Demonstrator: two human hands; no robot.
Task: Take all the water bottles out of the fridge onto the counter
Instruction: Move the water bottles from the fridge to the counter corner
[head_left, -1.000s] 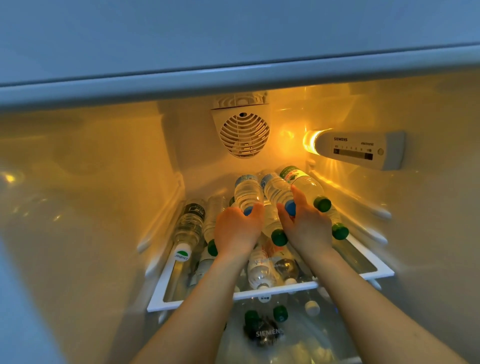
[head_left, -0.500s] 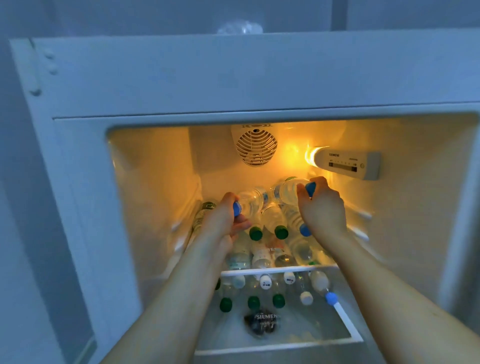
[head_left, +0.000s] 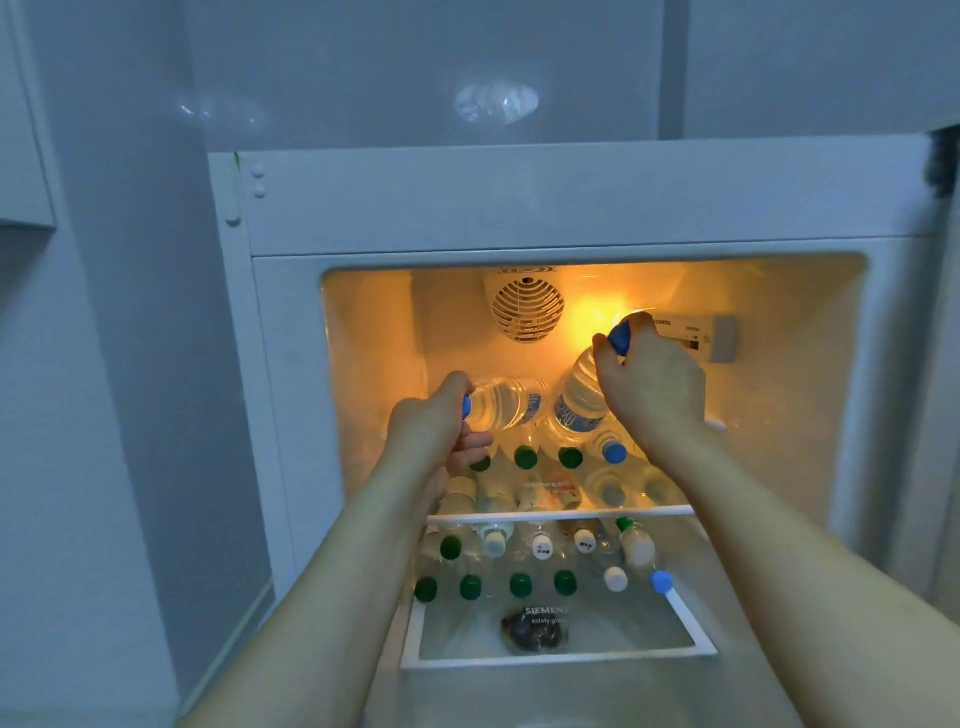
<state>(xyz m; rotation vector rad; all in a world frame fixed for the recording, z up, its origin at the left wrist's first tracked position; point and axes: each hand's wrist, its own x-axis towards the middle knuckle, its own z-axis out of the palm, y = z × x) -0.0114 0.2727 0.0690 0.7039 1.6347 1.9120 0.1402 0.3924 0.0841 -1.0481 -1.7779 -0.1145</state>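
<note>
Pale cabinets surround an open fridge (head_left: 571, 202), lit amber inside. Left hand (head_left: 434, 423) grasps a bottle (head_left: 506, 402) by its blue cap end, body lying toward 3 o'clock above the top shelf (head_left: 561, 514). Right hand (head_left: 652, 387) pinches a second bottle (head_left: 579, 397) at its cap, neck tilted up toward 1 o'clock. Many more bottles lie on the shelf and on the lower shelf (head_left: 558, 657) at 6 o'clock. Step: likely lifting two out. Next: pull both clear of the opening, carry to the counter, which is not in view.
</note>
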